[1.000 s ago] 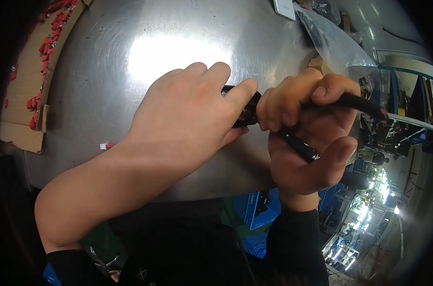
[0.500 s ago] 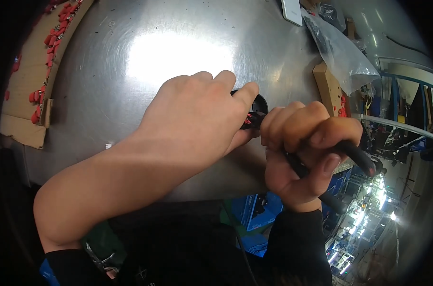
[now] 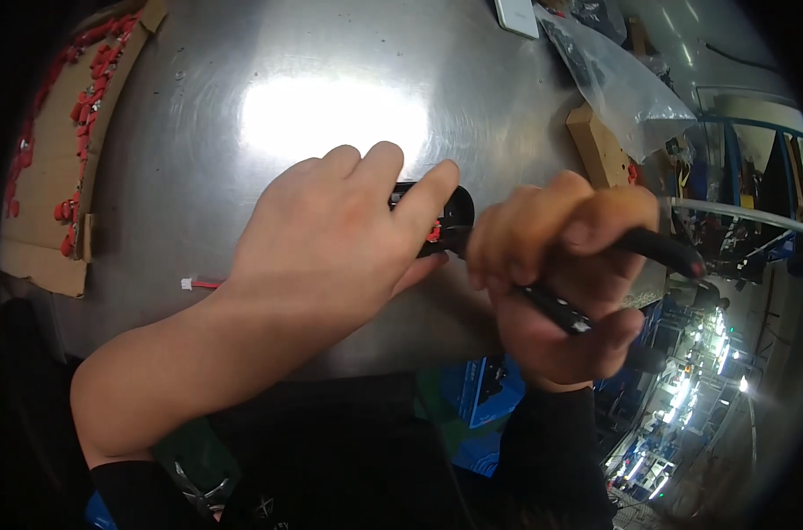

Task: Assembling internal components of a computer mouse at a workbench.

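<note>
My left hand (image 3: 339,225) is closed on a black plastic housing (image 3: 459,208), mostly covered by its fingers. A small red part (image 3: 434,233) shows inside the housing, beside my fingertips. My right hand (image 3: 560,274), blurred by motion, is wrapped round black-handled pliers (image 3: 666,251). The dark jaws of the pliers reach the housing beside the red part; whether they grip anything I cannot tell. Out from under my left forearm comes a red wire (image 3: 209,283) ending in a white connector (image 3: 186,283) on the metal table.
A cardboard tray (image 3: 52,212) with many red parts lies at the left of the metal table (image 3: 198,141). Toward the far right are a white phone-like device (image 3: 516,16), a clear plastic bag (image 3: 627,88) and a small cardboard box (image 3: 596,146). Blue boxes (image 3: 492,393) stand below the table edge.
Both hands and the housing have shifted slightly left. My right thumb has moved away from the plier handle. More of the housing, the red wire and its connector now show.
</note>
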`<state>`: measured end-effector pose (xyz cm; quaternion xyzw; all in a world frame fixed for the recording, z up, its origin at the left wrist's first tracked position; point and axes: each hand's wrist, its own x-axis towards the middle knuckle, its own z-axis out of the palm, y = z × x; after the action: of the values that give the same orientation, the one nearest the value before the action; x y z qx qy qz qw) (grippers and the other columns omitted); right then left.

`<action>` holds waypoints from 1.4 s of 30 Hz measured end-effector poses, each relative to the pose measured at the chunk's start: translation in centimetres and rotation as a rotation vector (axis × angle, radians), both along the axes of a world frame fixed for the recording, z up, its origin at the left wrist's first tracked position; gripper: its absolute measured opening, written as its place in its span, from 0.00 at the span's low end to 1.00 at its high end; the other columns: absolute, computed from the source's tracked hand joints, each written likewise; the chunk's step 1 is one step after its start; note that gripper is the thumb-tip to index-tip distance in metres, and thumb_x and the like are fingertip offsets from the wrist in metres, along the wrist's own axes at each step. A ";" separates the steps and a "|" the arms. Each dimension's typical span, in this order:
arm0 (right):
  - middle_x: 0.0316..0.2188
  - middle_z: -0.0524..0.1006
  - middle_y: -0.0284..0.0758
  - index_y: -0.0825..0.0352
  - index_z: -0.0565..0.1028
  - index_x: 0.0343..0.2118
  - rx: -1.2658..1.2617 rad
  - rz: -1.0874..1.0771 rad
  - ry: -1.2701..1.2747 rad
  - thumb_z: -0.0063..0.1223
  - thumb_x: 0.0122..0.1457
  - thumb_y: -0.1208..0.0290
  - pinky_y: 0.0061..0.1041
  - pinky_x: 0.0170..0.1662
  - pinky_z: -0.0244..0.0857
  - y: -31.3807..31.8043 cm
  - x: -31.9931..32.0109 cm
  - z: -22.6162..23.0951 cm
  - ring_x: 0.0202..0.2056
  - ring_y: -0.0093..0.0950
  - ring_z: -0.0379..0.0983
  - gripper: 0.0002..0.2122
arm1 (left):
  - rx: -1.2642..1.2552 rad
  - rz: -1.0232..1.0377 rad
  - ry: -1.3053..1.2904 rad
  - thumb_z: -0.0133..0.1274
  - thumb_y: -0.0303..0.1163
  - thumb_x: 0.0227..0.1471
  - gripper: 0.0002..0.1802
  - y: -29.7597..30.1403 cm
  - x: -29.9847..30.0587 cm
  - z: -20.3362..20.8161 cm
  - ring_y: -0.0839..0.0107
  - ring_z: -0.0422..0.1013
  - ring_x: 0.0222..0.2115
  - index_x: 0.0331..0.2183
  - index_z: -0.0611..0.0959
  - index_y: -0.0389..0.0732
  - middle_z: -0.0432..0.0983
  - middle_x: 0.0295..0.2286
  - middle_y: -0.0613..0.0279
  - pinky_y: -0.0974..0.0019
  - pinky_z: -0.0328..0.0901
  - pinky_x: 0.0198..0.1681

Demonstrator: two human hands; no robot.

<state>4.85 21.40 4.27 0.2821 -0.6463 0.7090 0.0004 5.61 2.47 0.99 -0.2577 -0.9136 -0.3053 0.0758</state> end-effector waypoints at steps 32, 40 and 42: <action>0.24 0.76 0.31 0.70 0.78 0.33 -0.146 0.678 -0.303 0.55 0.65 0.49 0.18 0.26 0.59 -0.8 -6.7 -0.4 0.24 0.15 0.69 0.22 | -0.188 0.118 -0.096 0.74 0.40 0.43 0.30 0.0 -1.4 -0.1 0.56 0.74 0.46 0.49 0.83 0.46 0.77 0.48 0.57 0.55 0.70 0.48; 0.23 0.74 0.30 0.69 0.76 0.33 -0.056 0.822 -0.344 0.53 0.65 0.44 0.18 0.23 0.57 -0.6 -8.2 -0.3 0.20 0.16 0.65 0.25 | 0.156 0.015 -0.272 0.78 0.46 0.36 0.31 -0.6 -3.7 -2.0 0.61 0.81 0.37 0.45 0.86 0.49 0.83 0.34 0.60 0.62 0.74 0.42; 0.23 0.73 0.30 0.69 0.75 0.32 -0.030 0.845 -0.345 0.53 0.65 0.43 0.19 0.22 0.57 -0.7 -8.7 -0.3 0.19 0.16 0.64 0.26 | 0.082 -0.096 -0.011 0.77 0.43 0.38 0.32 -1.3 -4.0 -3.2 0.65 0.81 0.36 0.46 0.85 0.47 0.83 0.34 0.60 0.63 0.74 0.42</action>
<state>-3.81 20.66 4.01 0.3987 -0.4546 0.6929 -0.3926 1.60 1.15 -2.19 -0.2961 -0.8873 -0.3472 0.0666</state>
